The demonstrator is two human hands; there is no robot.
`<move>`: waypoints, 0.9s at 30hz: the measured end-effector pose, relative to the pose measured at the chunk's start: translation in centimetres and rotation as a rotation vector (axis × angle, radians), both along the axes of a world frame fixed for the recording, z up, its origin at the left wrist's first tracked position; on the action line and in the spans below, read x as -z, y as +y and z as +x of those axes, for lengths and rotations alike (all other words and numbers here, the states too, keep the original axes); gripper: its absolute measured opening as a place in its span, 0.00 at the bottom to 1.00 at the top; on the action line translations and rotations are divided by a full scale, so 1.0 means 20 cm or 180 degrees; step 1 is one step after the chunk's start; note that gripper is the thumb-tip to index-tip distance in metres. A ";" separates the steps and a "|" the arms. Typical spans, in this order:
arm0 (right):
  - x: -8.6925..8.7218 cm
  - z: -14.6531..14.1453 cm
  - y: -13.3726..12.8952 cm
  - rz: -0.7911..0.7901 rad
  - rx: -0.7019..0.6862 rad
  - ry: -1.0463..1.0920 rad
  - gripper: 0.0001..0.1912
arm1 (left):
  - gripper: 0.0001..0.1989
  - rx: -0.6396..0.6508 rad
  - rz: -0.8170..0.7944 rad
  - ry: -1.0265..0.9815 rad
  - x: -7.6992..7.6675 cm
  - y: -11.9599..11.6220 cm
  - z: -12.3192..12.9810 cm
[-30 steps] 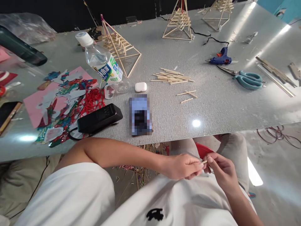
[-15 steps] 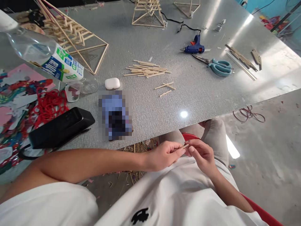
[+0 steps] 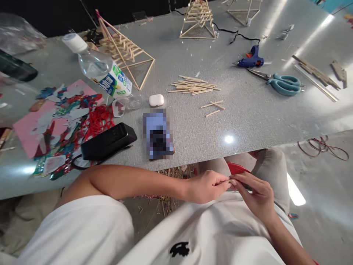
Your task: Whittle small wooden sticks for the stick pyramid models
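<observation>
Over my lap, just off the table's front edge, my left hand [image 3: 208,186] pinches a thin wooden stick [image 3: 229,181], mostly covered by the fingers. My right hand [image 3: 256,193] meets it there, thumb and fingertips closed on the stick's other end. On the grey table [image 3: 190,129] lies a loose pile of thin wooden sticks [image 3: 193,86]. Several shorter sticks [image 3: 213,105] rest nearer me. A blurred blue phone-like object [image 3: 158,134] and a white earbud case [image 3: 156,100] are left of them.
At left are a plastic bottle [image 3: 110,73], black box [image 3: 109,141], red string [image 3: 100,119] and colourful scraps. Stick frames [image 3: 146,70] stand behind. Toward the right lie a blue glue gun [image 3: 252,59], scissors [image 3: 285,84] and flat wood strips [image 3: 316,71].
The view has swung left, so the table things appear farther right. My right fingertips have closed in on the stick beside my left fingertips, and less of the stick shows.
</observation>
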State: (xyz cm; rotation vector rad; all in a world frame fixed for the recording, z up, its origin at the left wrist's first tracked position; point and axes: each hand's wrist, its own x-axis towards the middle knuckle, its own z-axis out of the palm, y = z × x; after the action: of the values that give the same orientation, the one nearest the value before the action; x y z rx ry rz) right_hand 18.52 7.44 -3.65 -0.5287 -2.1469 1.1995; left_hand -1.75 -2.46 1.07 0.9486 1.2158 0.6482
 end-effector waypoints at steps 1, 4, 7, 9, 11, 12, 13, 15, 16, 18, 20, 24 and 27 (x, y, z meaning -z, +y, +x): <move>0.00 0.00 0.00 0.0067 0.0000 0.0038 0.12 | 0.23 -0.0008 0.0033 0.0001 0.00 0.00 0.00; 0.01 -0.01 -0.01 0.0284 0.0021 0.0202 0.18 | 0.21 -0.0022 0.0128 -0.0023 0.02 0.00 0.00; 0.01 -0.03 -0.02 0.0450 0.0057 0.0309 0.21 | 0.19 -0.0055 0.0172 -0.0025 0.03 0.00 0.00; 0.01 -0.04 -0.03 0.0548 0.0063 0.0346 0.22 | 0.19 -0.0071 0.0197 -0.0004 0.03 0.00 0.00; 0.01 -0.04 -0.03 0.0662 0.0107 0.0338 0.22 | 0.19 -0.0063 0.0194 -0.0002 0.03 0.00 0.00; 0.02 -0.05 -0.03 0.0732 0.0162 0.0326 0.21 | 0.19 -0.0059 0.0176 -0.0016 0.02 0.00 0.00; 0.02 -0.04 -0.03 0.0819 0.0219 0.0322 0.21 | 0.19 -0.0066 0.0133 -0.0045 0.02 0.00 0.00; 0.04 -0.03 -0.02 0.1030 0.0201 0.0339 0.22 | 0.20 -0.0090 0.0007 -0.0120 0.01 0.00 0.00; 0.04 -0.03 -0.01 0.1149 0.0089 0.0359 0.23 | 0.20 -0.0098 -0.0055 -0.0143 0.01 0.00 0.00; 0.04 -0.01 0.03 0.1432 -0.0235 0.0371 0.25 | 0.20 -0.0080 -0.0192 -0.0150 0.02 0.01 0.01; 0.03 0.01 0.06 0.1726 -0.0468 0.0295 0.24 | 0.20 -0.0032 -0.0380 -0.0145 0.03 0.01 0.01; -0.01 0.04 0.10 0.2098 -0.0683 0.0223 0.21 | 0.18 -0.0155 -0.0969 -0.0657 0.04 0.03 0.03; -0.01 0.06 0.10 0.2257 -0.0720 0.0252 0.20 | 0.17 -0.0267 -0.1306 -0.1167 0.03 0.04 0.03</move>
State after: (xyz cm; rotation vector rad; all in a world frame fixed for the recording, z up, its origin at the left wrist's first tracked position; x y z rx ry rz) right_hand 19.66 9.47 -3.50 0.0722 -2.4060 0.4767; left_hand -1.20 -1.59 0.44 0.4150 1.0090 0.5786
